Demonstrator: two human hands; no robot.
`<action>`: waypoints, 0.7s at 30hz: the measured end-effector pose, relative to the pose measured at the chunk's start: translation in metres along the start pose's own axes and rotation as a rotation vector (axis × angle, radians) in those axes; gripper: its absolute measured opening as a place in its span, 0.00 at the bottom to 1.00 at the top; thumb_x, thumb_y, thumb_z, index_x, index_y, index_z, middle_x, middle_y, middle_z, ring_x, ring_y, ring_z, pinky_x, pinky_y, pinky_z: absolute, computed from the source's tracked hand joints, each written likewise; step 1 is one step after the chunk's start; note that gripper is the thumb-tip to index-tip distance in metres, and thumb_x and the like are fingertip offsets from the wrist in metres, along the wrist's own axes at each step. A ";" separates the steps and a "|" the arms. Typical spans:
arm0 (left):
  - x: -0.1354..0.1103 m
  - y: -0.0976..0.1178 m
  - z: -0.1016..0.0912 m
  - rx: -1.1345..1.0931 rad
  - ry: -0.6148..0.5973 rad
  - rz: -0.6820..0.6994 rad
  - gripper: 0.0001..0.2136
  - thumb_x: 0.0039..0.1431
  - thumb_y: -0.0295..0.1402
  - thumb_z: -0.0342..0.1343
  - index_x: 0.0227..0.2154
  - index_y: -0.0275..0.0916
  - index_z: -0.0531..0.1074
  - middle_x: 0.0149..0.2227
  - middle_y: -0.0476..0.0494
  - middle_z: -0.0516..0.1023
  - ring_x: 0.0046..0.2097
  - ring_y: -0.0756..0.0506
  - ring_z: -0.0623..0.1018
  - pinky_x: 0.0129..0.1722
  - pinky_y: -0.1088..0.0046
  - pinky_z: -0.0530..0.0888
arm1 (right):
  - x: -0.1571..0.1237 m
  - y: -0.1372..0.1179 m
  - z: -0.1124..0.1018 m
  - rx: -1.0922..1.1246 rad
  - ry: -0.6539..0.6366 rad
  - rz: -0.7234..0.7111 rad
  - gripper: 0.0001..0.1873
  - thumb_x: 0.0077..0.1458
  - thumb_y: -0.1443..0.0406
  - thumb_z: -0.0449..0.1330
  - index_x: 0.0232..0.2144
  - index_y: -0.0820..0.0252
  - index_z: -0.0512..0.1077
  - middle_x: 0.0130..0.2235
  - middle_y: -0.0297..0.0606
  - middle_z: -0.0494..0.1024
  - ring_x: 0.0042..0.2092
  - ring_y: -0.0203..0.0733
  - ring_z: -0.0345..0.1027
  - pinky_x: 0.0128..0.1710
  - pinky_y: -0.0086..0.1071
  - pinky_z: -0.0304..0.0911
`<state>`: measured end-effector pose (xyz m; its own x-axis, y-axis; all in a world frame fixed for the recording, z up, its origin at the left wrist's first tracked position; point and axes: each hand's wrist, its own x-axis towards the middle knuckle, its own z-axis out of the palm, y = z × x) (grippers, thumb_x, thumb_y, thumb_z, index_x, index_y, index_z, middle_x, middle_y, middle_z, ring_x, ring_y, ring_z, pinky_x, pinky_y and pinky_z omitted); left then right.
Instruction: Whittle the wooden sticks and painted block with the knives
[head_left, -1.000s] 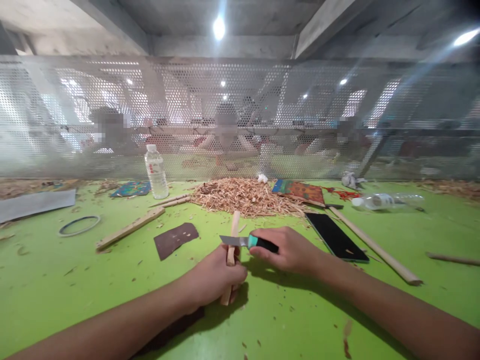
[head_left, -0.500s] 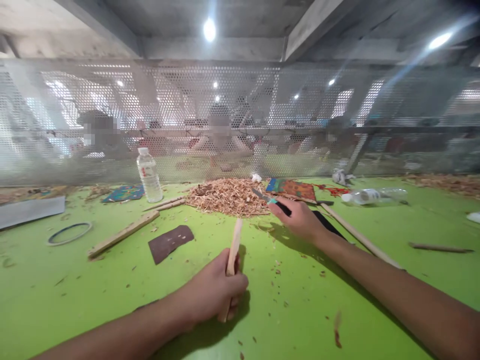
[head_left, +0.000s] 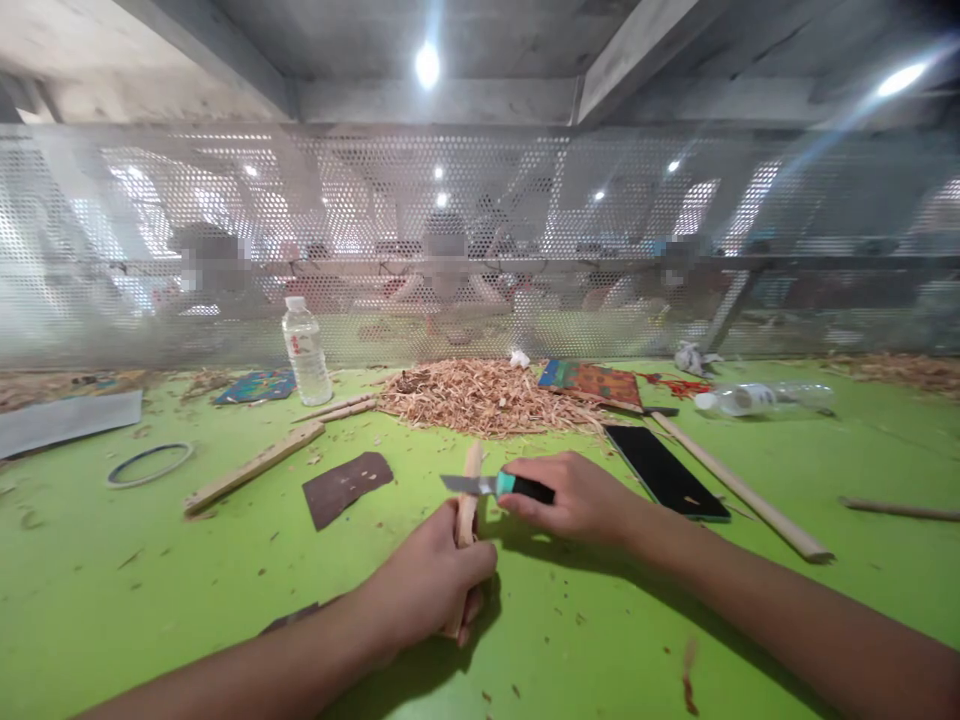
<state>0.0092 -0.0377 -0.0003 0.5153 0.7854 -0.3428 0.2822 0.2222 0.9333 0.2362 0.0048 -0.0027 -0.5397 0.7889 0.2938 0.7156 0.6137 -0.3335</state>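
My left hand (head_left: pixel 435 580) is wrapped round a pale wooden stick (head_left: pixel 470 480) and holds it nearly upright on the green table (head_left: pixel 150 580). My right hand (head_left: pixel 574 497) grips a knife (head_left: pixel 491 486) by its teal and black handle. The blade points left and lies across the stick just above my left fingers. A heap of wood shavings (head_left: pixel 484 396) lies beyond the hands.
A dark sandpaper piece (head_left: pixel 346 486), a flat wooden slat (head_left: pixel 255 465), a ring (head_left: pixel 148 463) and an upright water bottle (head_left: pixel 307 350) are at the left. A black phone (head_left: pixel 664 470), a long dowel (head_left: pixel 739 488) and a lying bottle (head_left: pixel 761 399) are at the right. A perforated screen (head_left: pixel 480 240) backs the table, with people behind it.
Half a second ago my right hand was stretched out toward the shavings with the knife. It has come back, and the blade lies on the stick again.
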 end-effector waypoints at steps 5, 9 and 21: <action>-0.010 -0.003 0.003 0.130 0.007 0.043 0.07 0.61 0.30 0.54 0.38 0.42 0.61 0.20 0.60 0.63 0.17 0.54 0.65 0.15 0.81 0.63 | 0.001 0.047 -0.019 -0.081 0.190 0.275 0.28 0.68 0.44 0.49 0.37 0.58 0.76 0.30 0.43 0.79 0.30 0.47 0.71 0.29 0.34 0.56; -0.004 -0.007 -0.002 0.095 0.007 0.040 0.08 0.66 0.38 0.52 0.39 0.44 0.57 0.19 0.60 0.63 0.16 0.52 0.65 0.13 0.78 0.66 | 0.000 0.044 -0.022 -0.062 0.227 0.272 0.29 0.69 0.44 0.47 0.40 0.59 0.77 0.34 0.44 0.81 0.35 0.49 0.74 0.32 0.36 0.59; 0.007 -0.013 -0.009 0.066 0.069 0.038 0.08 0.67 0.40 0.49 0.42 0.44 0.57 0.17 0.61 0.63 0.15 0.49 0.67 0.12 0.77 0.67 | -0.003 0.007 -0.013 0.004 0.163 0.130 0.25 0.69 0.46 0.50 0.36 0.57 0.74 0.32 0.38 0.79 0.33 0.44 0.71 0.31 0.33 0.57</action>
<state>0.0019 -0.0297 -0.0140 0.4708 0.8309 -0.2965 0.3175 0.1540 0.9357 0.2484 0.0065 0.0060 -0.3633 0.8465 0.3892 0.7729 0.5071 -0.3814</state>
